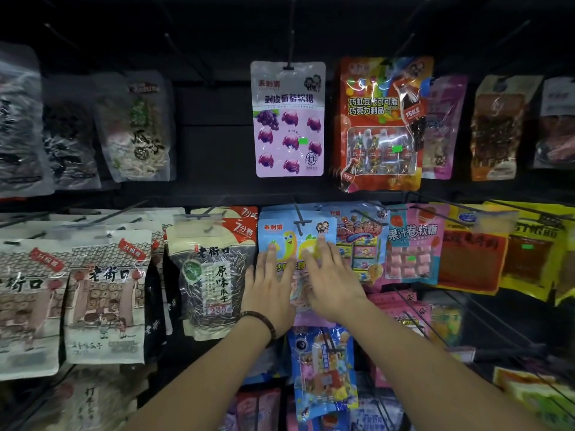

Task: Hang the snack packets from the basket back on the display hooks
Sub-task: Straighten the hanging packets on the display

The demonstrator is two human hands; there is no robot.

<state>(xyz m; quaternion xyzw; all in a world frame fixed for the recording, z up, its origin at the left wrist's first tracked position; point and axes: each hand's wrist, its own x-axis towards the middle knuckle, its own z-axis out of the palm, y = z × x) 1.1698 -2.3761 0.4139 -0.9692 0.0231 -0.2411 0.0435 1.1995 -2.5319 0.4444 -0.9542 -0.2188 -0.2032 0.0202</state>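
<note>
A dark display wall (pixel 211 98) fills the head view, its black wire hooks carrying rows of snack packets. In the middle row a blue snack packet (pixel 297 236) with a yellow cartoon figure hangs on a black hook (pixel 299 216), at the front of a stack of like packets. Both hands lie flat against its face. The left hand (pixel 267 290) rests on its left half with straight, slightly spread fingers and a dark bead bracelet (pixel 261 320) at the wrist. The right hand (pixel 329 281) rests on its right half, fingers also straight and spread, tips near the packet's middle. Neither hand curls round or pinches anything. Straight above, in the upper row, hangs a single purple grape gummy packet (pixel 287 119), with a red chocolate packet (pixel 382 122) just beside it on the right. Left of the blue packet hangs a sunflower seed packet (pixel 207 275); to its right are a pale blue candy packet (pixel 362 241) and a pink gummy packet (pixel 410 244). Below the wrists another blue packet (pixel 323 371) hangs in the lower row. The outer packets are blurred.
</note>
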